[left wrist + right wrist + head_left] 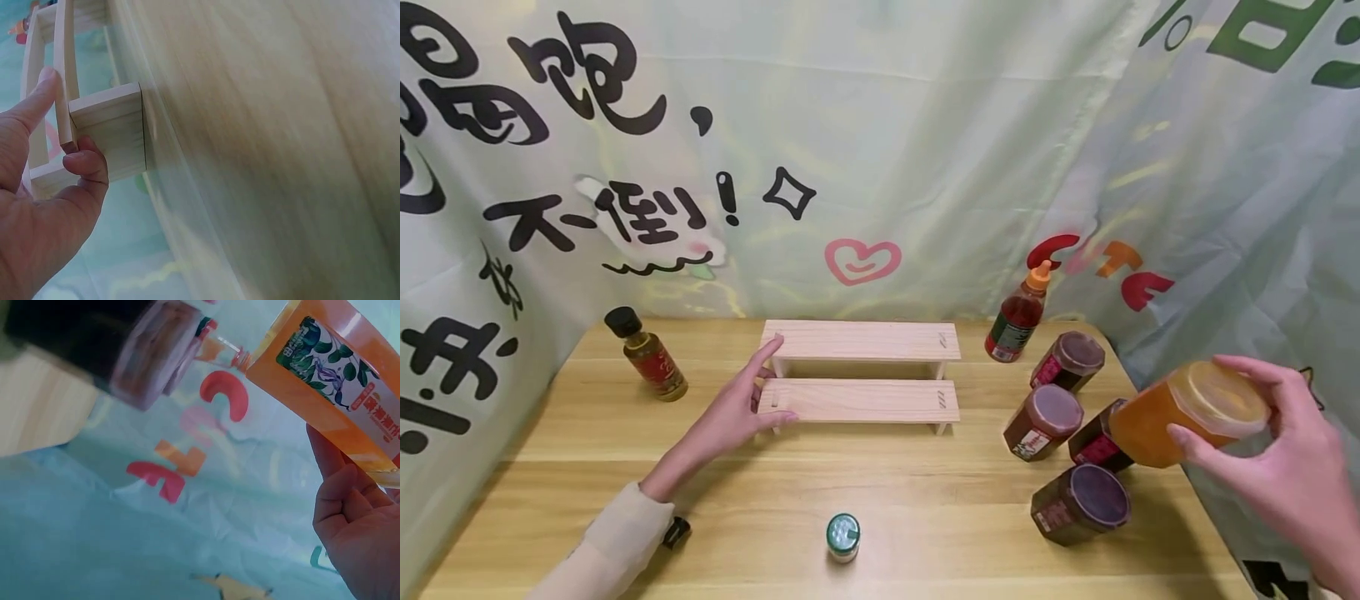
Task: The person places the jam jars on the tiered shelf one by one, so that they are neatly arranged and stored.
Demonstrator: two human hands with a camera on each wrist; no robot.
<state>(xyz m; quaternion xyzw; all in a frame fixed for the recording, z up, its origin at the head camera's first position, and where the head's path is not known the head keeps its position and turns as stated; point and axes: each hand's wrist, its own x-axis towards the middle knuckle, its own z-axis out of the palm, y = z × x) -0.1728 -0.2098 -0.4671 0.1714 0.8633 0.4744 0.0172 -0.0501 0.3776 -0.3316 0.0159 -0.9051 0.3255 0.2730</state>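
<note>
My left hand (739, 408) grips the left end of a two-step wooden rack (857, 401) standing at the back of the table. In the left wrist view, the thumb and a finger are on either side of the end of one board (64, 81). My right hand (1292, 458) holds a jar of orange contents (1150, 421) with a clear lid, tilted, at the table's right edge. The right wrist view shows the jar's leafy label (340, 378) and fingers around its lid end. Right beside this jar stands a dark jar with a red label (1097, 446), partly hidden.
Several other lidded jars stand at the right, including a reddish one (1037, 429) and a dark one in front (1078, 507). Behind them is a red sauce bottle (1017, 321). A black-capped bottle (658, 367) stands left; a small green-lidded shaker (843, 536) stands in front.
</note>
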